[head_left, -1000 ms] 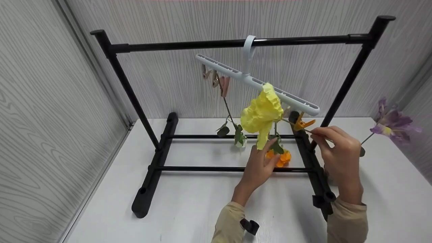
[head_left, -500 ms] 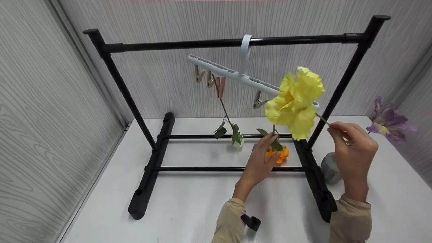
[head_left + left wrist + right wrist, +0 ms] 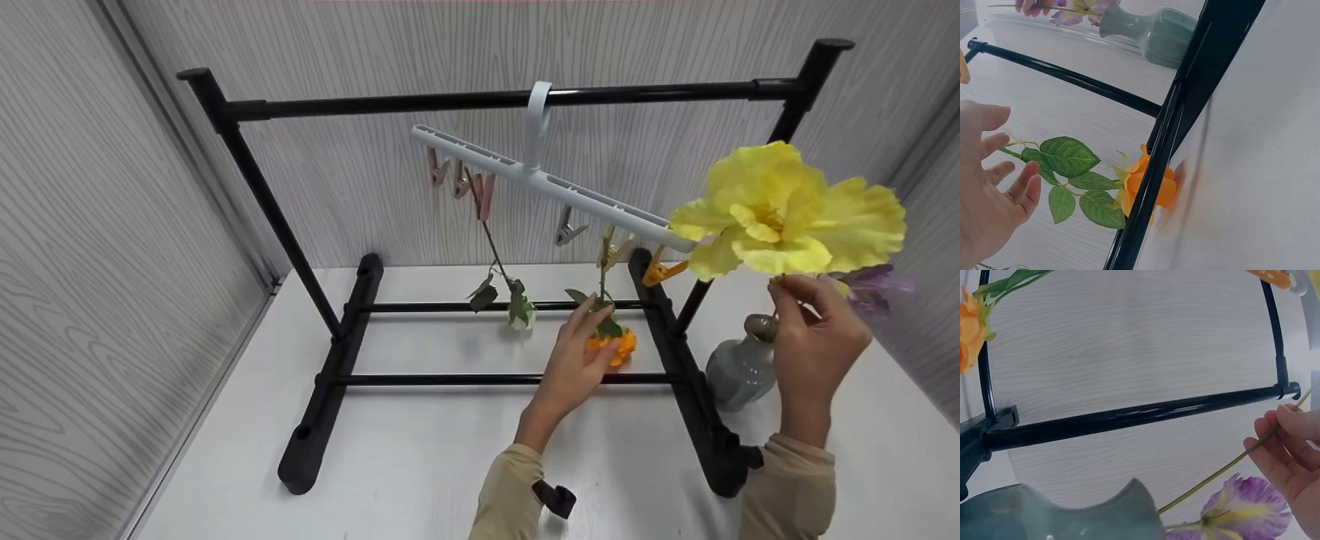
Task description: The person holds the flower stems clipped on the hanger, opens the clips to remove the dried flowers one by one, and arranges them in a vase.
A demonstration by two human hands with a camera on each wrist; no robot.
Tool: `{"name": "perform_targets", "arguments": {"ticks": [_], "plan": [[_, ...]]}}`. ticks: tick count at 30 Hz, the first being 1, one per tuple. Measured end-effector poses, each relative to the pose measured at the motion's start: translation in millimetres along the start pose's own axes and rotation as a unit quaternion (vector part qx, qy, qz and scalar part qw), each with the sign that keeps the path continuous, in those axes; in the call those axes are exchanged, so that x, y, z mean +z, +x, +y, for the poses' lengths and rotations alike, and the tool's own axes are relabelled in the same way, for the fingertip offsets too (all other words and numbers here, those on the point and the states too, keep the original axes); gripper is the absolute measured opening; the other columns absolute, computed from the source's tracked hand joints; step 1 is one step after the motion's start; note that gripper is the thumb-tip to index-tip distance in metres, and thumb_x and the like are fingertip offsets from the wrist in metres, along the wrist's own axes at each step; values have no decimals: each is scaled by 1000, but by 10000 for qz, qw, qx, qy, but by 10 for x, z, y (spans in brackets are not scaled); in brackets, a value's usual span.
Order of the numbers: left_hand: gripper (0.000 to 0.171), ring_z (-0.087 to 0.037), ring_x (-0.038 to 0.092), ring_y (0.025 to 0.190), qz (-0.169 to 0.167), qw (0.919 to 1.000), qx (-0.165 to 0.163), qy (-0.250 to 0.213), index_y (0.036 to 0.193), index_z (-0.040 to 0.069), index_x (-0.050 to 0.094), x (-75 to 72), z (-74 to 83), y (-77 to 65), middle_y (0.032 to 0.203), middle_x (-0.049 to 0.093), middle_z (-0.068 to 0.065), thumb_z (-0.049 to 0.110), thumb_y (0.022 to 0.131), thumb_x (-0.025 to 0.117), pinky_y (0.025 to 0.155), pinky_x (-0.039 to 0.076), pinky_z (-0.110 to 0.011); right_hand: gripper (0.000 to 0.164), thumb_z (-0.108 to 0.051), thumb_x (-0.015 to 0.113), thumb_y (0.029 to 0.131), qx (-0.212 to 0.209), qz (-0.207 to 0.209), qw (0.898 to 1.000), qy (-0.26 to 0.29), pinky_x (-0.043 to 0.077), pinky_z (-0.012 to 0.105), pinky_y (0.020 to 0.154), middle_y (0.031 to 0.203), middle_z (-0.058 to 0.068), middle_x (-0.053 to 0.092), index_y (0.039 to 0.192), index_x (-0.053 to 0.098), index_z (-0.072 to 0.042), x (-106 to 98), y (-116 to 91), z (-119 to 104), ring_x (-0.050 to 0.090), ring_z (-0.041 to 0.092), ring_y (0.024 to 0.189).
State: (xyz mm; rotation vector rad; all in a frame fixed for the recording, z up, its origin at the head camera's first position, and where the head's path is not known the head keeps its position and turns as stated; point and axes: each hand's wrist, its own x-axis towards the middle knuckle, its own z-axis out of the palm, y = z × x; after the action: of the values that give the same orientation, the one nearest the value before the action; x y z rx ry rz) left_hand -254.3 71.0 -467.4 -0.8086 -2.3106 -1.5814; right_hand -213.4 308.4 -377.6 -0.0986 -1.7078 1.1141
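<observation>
While the right hand (image 3: 819, 346) pinches its stem (image 3: 1213, 475) between thumb and fingers just under the bloom, the yellow flower (image 3: 780, 214) faces up at the right of the head view, outside the rack. The stem is the long axis here: from the grip it slants down and to the person's left, toward the mouth of the grey-green ceramic vase (image 3: 739, 371). In the right wrist view it reaches the vase's rim, though whether its lower end is inside cannot be told. The right hand is much the nearer one to the vase. A purple flower (image 3: 1252, 509) shares that mouth, its bloom leaning out just beside the yellow flower's stem.

The left hand (image 3: 570, 367) has its fingers loosely bent around the leaves (image 3: 1069, 156) of an orange rose (image 3: 624, 346) that hangs head down from the pale blue hanger (image 3: 495, 163); whether they touch the leaves is unclear.

The vase stands just beside the rack's right foot (image 3: 701, 409), so black metal bounds it on the left, and an orange clip (image 3: 656, 274) on the hanger's near end lies between the two hands. Wider room lies rightward, where the white tabletop (image 3: 885, 450) runs out to its slanting edge.
</observation>
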Motion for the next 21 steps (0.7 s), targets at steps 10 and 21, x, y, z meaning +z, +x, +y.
{"name": "perform_targets", "arguments": {"ticks": [10, 21], "plan": [[43, -27, 50, 136, -167, 9986, -30, -496, 148, 10, 56, -19, 13, 8, 159, 39, -14, 24, 108, 59, 93, 54, -32, 13, -3, 78, 92, 574, -23, 9972, -484, 50, 12, 75, 84, -26, 66, 98, 76, 8, -27, 19, 205, 65, -5, 81], [26, -27, 55, 129, 7, 9999, 133, -110, 127, 7, 67, 52, 23, 7, 157, 42, -12, 23, 107, 61, 103, 50, -32, 14, -7, 73, 95, 984, -609, 9875, -1069, 42, 13, 66, 67, -34, 56, 99, 76, 6, -86, 27, 342, 57, -13, 66]]}}
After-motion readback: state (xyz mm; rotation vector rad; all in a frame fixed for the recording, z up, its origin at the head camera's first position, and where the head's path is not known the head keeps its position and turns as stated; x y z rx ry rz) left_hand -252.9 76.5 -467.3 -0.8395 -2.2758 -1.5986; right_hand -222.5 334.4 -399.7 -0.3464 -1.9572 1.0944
